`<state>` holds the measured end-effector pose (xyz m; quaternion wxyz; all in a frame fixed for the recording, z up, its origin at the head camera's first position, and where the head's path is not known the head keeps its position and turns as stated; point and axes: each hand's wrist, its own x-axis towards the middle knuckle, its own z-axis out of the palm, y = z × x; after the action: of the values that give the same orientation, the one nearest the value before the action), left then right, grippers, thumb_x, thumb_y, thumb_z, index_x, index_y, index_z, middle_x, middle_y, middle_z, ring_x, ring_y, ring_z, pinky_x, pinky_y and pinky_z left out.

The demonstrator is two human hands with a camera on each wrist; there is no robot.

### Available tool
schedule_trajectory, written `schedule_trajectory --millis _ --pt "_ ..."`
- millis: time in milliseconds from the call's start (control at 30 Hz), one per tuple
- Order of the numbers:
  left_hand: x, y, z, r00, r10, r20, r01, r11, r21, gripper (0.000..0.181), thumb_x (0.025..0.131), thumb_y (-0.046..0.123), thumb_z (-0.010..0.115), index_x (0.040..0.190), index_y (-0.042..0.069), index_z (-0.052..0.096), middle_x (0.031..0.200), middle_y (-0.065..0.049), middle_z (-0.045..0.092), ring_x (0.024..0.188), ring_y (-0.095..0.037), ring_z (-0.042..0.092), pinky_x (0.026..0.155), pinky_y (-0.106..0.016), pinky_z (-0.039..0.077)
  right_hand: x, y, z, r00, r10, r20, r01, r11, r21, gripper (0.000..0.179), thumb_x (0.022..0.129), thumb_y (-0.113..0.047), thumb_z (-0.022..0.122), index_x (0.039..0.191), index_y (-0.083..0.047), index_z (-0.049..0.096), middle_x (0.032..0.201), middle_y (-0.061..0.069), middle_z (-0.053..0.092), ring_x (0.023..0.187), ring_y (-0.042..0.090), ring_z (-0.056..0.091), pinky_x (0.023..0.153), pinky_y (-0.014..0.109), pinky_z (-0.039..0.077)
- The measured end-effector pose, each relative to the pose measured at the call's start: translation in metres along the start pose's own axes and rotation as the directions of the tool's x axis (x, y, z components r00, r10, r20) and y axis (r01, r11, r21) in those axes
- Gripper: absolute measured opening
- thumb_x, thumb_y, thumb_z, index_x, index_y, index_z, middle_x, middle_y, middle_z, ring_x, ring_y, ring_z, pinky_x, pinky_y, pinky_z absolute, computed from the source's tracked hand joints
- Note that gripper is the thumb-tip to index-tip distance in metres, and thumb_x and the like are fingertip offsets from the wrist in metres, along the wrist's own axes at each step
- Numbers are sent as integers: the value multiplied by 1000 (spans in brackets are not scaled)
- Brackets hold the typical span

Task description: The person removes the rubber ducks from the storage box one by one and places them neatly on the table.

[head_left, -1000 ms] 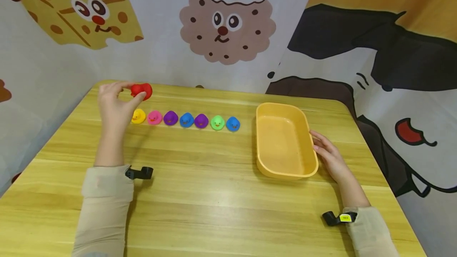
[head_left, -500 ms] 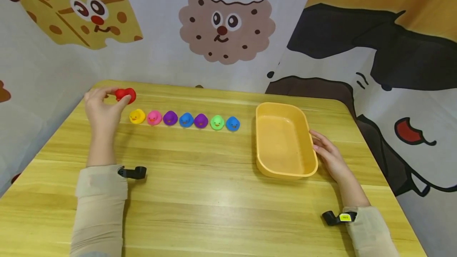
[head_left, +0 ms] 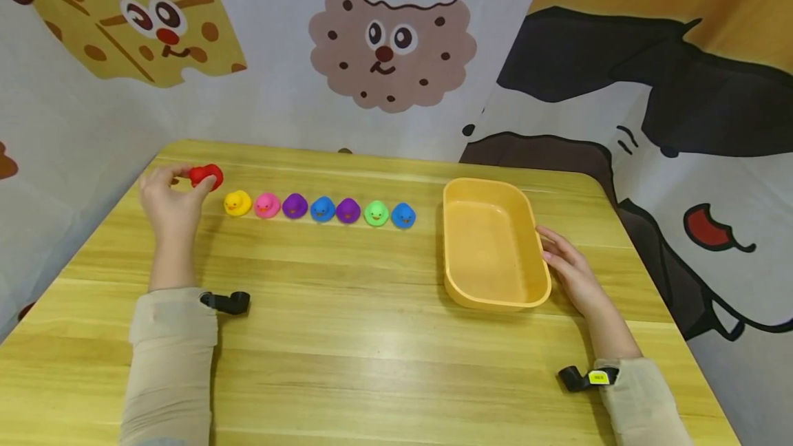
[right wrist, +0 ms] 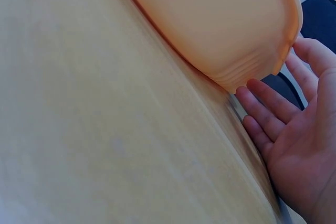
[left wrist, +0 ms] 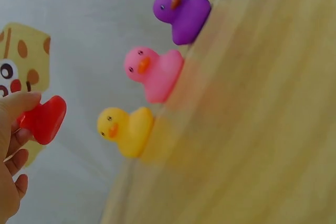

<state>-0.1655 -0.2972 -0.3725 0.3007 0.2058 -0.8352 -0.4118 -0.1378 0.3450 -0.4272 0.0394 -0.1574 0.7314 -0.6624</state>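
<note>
My left hand pinches a red rubber duck between thumb and fingers, at the left end of a row of ducks. In the left wrist view the red duck appears tilted, apart from the yellow duck. My right hand touches the right side of a yellow-orange plastic basin. From the right wrist, its fingers look loosely extended against the basin's outer wall.
Right of the yellow duck, the row continues with pink, purple, blue, another purple, green and blue ducks. They stand on a wooden table before a cartoon-print cloth.
With the red duck in its grip, my left hand has moved left past the yellow duck and slightly nearer to me. The right hand and basin have stayed put.
</note>
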Motion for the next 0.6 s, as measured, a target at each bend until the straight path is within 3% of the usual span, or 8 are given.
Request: schedule_trajectory --millis 367,600 --pt "3 -31 2 993 -117 33 117 993 1 49 84 34 73 121 4 65 105 4 52 104 -16 36 86 -27 29 0 -2 1 1000 7 10 -7 1000 -4 47 102 -6 43 148 -5 34 127 -3 55 114 9 53 93 18 40" --pt "2 -40 3 982 -178 60 178 984 10 51 85 37 71 124 5 63 108 6 50 107 -16 36 86 -28 31 0 -1 -1 1000 -9 22 9 1000 8 47 102 -5 42 148 -6 35 128 -2 55 113 10 54 91 19 42"
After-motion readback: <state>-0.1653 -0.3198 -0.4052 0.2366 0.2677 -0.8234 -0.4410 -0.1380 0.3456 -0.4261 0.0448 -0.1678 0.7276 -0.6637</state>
